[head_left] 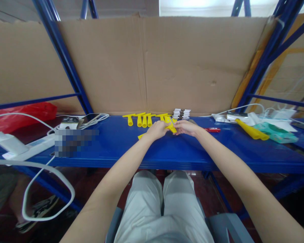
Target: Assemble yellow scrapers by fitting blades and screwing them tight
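Over the middle of the blue table, my left hand (157,131) is closed on a yellow T-shaped scraper (171,128). Beside it, my right hand (186,128) pinches the same scraper from the right side, its fingers curled in. Any small part between my fingers is too small to make out. Behind my left hand stand several more yellow scrapers (139,120) in a row, with round hollow handle ends facing me. Another yellow piece (141,136) shows partly from behind my left wrist. Just beyond my right hand lies a stack of small white and dark pieces (181,113).
A red pen (212,130) lies right of my right hand. Farther right are a yellow tube-like piece (252,130) and a green packet (277,132). A power strip (30,148), cables and a red bag (25,114) occupy the left. A cardboard wall (167,64) closes off the back.
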Available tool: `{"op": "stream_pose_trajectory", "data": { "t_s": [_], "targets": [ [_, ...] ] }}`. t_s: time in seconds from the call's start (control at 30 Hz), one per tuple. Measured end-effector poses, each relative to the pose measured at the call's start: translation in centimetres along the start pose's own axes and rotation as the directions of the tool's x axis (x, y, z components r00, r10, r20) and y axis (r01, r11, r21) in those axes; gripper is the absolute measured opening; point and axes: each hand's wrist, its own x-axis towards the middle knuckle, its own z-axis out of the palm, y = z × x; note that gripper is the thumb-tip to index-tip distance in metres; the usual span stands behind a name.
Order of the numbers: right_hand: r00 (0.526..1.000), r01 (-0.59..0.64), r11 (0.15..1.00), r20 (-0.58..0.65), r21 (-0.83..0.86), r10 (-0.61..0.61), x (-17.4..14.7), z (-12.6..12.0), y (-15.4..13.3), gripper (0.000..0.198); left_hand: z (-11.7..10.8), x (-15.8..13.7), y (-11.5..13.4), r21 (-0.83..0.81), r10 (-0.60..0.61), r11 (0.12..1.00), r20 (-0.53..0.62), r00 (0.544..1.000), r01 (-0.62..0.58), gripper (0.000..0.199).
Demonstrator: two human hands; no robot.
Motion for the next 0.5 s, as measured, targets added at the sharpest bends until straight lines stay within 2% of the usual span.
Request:
{"op": "stream_pose_trajectory", "data": {
  "t_s": [0.1, 0.27, 0.5],
  "targets": [
    [0.995, -0.015, 1.0, 0.098, -0.005, 0.015, -0.23, -0.2, 0.28, 0.005, 0.03, 0.0, -0.15, -0.005, 0.0, 1.0, -0.015, 1.0, 0.0, 0.036],
    [0.992, 0.001, 1.0, 0.123, 0.0, -0.001, -0.32, -0.18, 0.28, 0.007, 0.03, -0.04, -0.2, -0.018, 0.022, 1.0, -0.039, 0.999, -0.023, 0.036],
    [0.986, -0.022, 0.999, 0.165, -0.035, 0.028, -0.65, -0.33, -0.07, 0.006, -0.08, -0.06, -0.37, -0.018, 0.113, 0.993, -0.026, 0.993, -0.113, 0.037]
  ]
}}
